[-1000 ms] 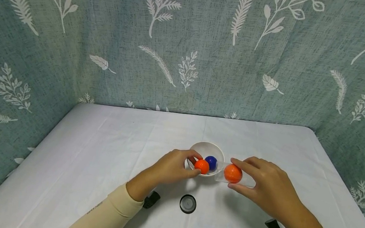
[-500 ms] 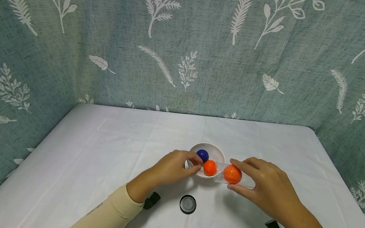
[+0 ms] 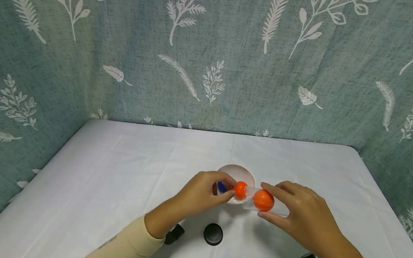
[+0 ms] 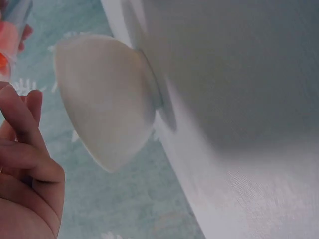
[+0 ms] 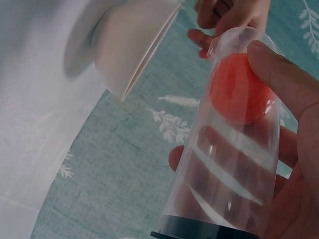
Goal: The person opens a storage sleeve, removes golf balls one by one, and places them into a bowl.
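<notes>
At a white table point(image 3: 114, 170), my left hand point(image 3: 200, 194) pinches a small orange ball point(image 3: 239, 189) over the near rim of a white bowl point(image 3: 237, 173), a blue ball point(image 3: 221, 186) just behind my fingers. A black cap point(image 3: 213, 233) lies nearer me. My right hand point(image 3: 296, 212) grips a clear tube point(image 5: 239, 164) lying sideways, a second orange ball point(image 3: 263, 200) inside near its open mouth.

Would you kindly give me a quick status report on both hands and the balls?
Left hand pinches an orange ball at the clear tube mouth. Right hand grips the tube, one orange ball inside. Blue ball in the white bowl. Nothing in the way.
</notes>
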{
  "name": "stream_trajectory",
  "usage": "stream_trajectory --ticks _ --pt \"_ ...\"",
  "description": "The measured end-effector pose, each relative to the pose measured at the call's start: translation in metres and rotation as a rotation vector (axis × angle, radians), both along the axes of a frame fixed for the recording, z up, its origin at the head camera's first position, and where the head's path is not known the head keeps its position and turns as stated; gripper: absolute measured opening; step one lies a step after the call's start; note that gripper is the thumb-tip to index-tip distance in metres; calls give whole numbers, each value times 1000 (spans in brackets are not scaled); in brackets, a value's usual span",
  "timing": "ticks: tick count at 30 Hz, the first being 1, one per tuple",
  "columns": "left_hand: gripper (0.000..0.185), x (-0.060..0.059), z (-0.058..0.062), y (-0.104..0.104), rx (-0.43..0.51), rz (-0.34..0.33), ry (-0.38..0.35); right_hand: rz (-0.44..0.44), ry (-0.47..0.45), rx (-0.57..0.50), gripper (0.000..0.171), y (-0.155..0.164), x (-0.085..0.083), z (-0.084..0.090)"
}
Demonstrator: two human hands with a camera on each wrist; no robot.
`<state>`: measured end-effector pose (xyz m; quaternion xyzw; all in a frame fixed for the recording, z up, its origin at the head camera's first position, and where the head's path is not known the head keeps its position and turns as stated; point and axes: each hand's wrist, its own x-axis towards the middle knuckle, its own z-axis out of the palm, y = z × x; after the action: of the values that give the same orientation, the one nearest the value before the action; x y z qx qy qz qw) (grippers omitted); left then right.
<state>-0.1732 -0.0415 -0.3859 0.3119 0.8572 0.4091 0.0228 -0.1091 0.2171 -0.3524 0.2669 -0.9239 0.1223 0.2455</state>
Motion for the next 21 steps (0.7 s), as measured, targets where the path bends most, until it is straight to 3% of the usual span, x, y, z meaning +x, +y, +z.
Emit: stream_trajectory --ticks 7,15,21 --pt "14 8 4 4 56 -33 -56 12 23 4 59 -1 0 -3" --pt "13 11 5 5 124 -20 -42 -4 18 13 60 -2 -2 -3" --pt "14 12 2 7 130 -60 -62 -5 19 11 60 -2 -1 -4"
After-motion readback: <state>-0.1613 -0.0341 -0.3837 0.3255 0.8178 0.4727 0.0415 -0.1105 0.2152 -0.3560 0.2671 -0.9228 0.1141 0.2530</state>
